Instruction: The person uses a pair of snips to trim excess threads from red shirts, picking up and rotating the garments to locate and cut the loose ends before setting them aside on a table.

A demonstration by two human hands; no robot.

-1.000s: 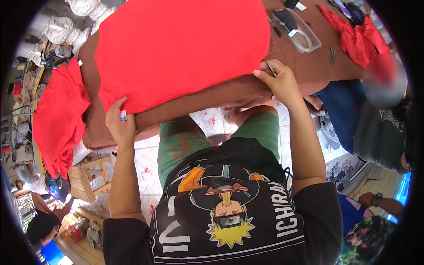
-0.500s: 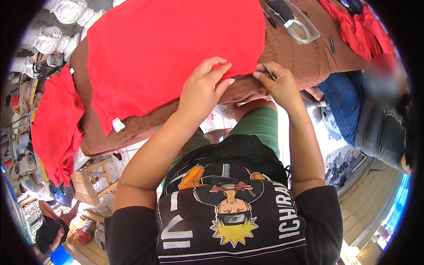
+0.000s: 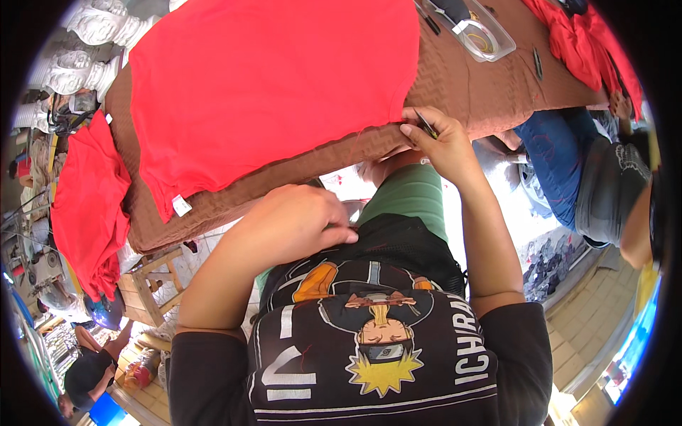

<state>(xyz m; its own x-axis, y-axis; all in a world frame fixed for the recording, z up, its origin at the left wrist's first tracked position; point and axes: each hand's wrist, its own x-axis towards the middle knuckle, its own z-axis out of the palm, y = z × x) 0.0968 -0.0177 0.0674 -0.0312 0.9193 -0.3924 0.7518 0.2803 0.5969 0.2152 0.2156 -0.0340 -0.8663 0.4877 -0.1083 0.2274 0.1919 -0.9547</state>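
Note:
A large piece of red fabric (image 3: 277, 85) with a white tag (image 3: 181, 206) lies spread over the brown cloth-covered table (image 3: 469, 99). My right hand (image 3: 444, 145) is at the fabric's near right corner, thumb and fingertips pinching its edge. Small dark thread snips (image 3: 427, 125) with a pointed end rest in the same hand, sticking up between the fingers. My left hand (image 3: 312, 216) is over my lap, below the table edge and apart from the fabric. Its thumb points right; the other fingers curl away, partly hidden and blurred.
A clear plastic box (image 3: 497, 39) holds a tape roll. Near it lie a black pen (image 3: 431, 25) and another slim tool (image 3: 538, 64). More red fabric (image 3: 92, 206) hangs at the left, beside a wooden stool (image 3: 145, 291). At the right sits another person in jeans (image 3: 550, 167).
My left hand has drawn back from the fabric's edge toward my lap. My right hand stays at the corner with the snips. The red fabric has shifted slightly left.

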